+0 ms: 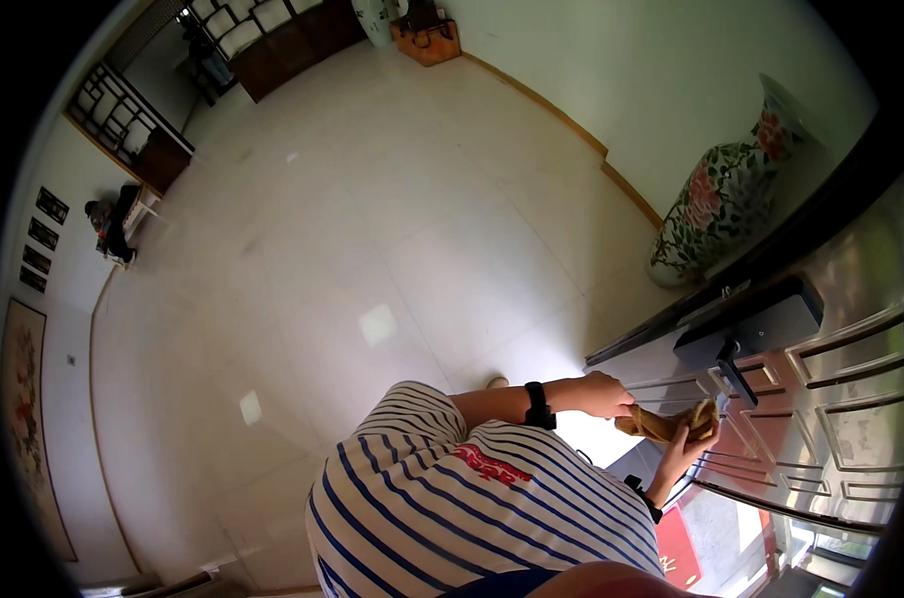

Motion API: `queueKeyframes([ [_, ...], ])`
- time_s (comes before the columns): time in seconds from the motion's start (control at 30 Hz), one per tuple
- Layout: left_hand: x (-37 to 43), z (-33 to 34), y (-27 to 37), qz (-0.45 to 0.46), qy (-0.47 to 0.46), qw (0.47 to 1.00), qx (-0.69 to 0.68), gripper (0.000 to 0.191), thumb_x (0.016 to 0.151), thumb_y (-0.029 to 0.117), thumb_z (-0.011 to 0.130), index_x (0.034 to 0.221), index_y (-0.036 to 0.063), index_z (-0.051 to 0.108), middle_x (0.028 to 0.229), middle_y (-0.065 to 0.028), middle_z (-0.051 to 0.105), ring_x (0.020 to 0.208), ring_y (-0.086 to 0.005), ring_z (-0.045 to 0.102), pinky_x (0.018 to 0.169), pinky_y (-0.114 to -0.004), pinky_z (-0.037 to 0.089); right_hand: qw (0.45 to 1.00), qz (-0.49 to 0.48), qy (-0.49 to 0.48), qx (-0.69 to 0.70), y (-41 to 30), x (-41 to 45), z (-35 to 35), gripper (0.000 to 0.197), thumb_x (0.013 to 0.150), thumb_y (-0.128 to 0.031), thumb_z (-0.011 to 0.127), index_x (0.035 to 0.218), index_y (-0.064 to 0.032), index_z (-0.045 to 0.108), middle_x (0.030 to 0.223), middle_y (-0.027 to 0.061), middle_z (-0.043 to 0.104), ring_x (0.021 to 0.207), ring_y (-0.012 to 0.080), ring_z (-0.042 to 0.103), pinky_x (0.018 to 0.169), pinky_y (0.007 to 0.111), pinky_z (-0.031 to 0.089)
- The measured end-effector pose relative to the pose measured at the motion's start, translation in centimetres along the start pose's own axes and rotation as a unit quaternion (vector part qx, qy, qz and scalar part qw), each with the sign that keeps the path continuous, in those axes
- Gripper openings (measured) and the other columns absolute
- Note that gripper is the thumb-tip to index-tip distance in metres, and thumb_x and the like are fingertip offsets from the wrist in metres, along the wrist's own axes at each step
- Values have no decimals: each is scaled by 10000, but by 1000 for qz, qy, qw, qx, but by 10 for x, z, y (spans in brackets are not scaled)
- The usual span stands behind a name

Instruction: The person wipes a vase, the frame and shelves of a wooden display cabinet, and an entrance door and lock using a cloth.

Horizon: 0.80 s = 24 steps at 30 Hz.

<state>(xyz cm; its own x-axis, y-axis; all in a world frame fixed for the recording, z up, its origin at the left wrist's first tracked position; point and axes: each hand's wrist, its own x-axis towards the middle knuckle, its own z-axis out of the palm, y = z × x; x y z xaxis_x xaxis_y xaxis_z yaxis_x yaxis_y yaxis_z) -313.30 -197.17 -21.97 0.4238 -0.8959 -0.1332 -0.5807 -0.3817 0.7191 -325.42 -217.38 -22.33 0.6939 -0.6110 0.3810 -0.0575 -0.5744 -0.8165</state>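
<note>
A yellow-brown cloth (650,424) is bunched between my two hands in front of the door. My left hand (605,394) pinches its near end, with a black band on that wrist. The other end is gripped by my right hand (690,442), whose fingers wrap its lower side. Right beside my hands stands a shiny metal door (788,441) with raised panel mouldings. Its black lock (758,321) and lever handle (736,377) are just above my right hand. I cannot tell whether the cloth touches the door.
A tall floral vase (721,202) stands by the wall near the door's edge. Pale tiles (310,247) cover the floor. A person (112,224) sits on a bench at the far left. A wooden box (426,45) is at the back wall, and a red mat (676,546) lies outside.
</note>
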Motion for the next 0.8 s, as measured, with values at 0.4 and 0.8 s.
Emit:
queueKeyframes([
  [0.4, -105, -27, -143, -175, 204, 935, -231, 308, 980, 271, 431, 1053, -4, 551, 904, -126, 642, 814, -232, 638, 722, -312, 494, 854, 57, -512, -74, -87, -59, 157, 645, 840, -352, 677, 1279, -47, 316, 933, 262, 650, 886, 413, 649, 743, 422, 528],
  [0.8, -142, -85, -213, -96, 267, 579, -765, 593, 943, 537, 425, 1348, 106, 390, 1197, -54, 540, 1076, -189, 541, 933, -354, 424, 784, -136, -605, -4, -131, -7, 248, 646, 849, -222, 640, 1403, -136, 319, 804, 149, 684, 726, 333, 671, 681, 386, 541],
])
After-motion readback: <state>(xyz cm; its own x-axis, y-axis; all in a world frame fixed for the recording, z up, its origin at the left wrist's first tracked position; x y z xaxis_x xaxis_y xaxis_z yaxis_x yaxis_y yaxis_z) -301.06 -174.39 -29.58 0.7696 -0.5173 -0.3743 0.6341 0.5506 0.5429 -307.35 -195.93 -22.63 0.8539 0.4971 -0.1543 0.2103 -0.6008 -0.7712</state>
